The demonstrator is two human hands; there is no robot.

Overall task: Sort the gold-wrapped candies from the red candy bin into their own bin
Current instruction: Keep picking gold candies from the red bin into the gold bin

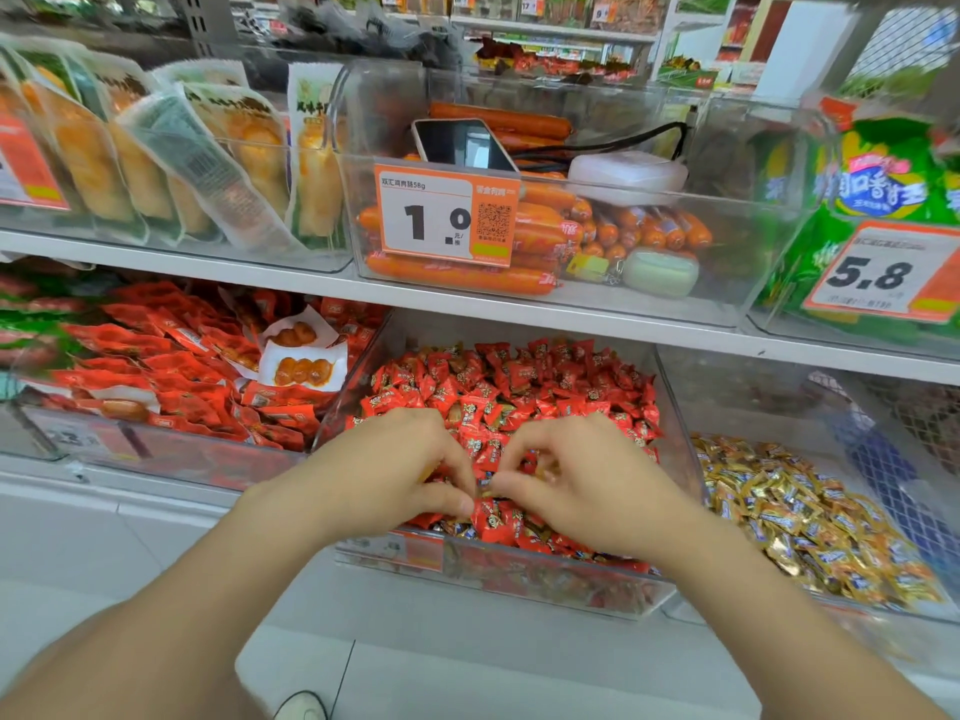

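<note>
Right now both hands sit low in the red candy bin (545, 579), fingertips meeting near the front of the heap of red candies (519, 392). The right hand (587, 485) has its fingers curled and seems to pinch a gold candy (489, 493) at its tips, just against the thumb of the left hand (395, 470). The left fingers are curled too, but whether they grasp anything I cannot tell. The candy is too blurred to read its long axis. What the coming move turns on is that the gold bin (769, 402) lies at three o'clock from the pinch, right beside the red bin with one clear wall between. So the right hand is the nearer one and should carry it across. By count there are two hands, one gold candy in the pinch, and three bins on this shelf, counting the bin of red packets (171, 449) at nine o'clock. A few more gold wrappers peek from the red heap, and both heaps are far too many to count.
</note>
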